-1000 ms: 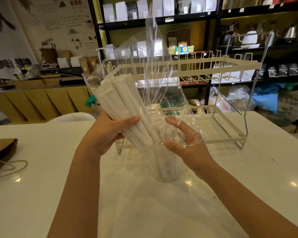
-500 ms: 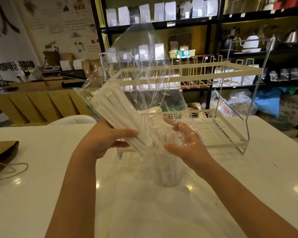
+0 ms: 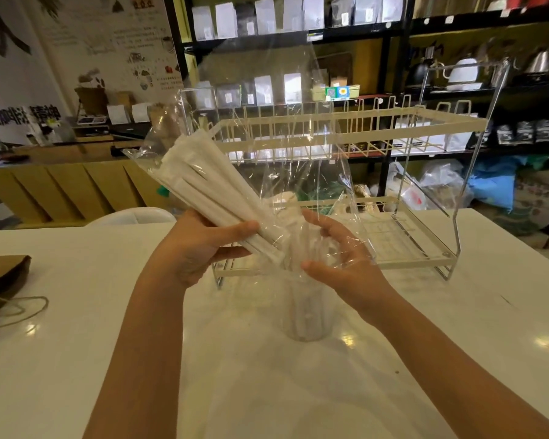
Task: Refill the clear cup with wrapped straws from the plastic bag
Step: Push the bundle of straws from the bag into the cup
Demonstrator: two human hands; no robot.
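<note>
Left hand (image 3: pixel 200 248) closes around the tilted bundle of wrapped straws (image 3: pixel 210 188) through the plastic bag (image 3: pixel 286 147), lower ends angled toward the clear cup (image 3: pixel 308 315). Right hand (image 3: pixel 339 258) half-open, fingers curled on the crinkled film above the cup mouth. Judgement: straws light, stiff, paper-sleeved, likely to slide loose; grip mid-bundle. Film slippery, shapeless. Cup stands on the worktop (image 3: pixel 76 343), already holding some straws; count unclear.
</note>
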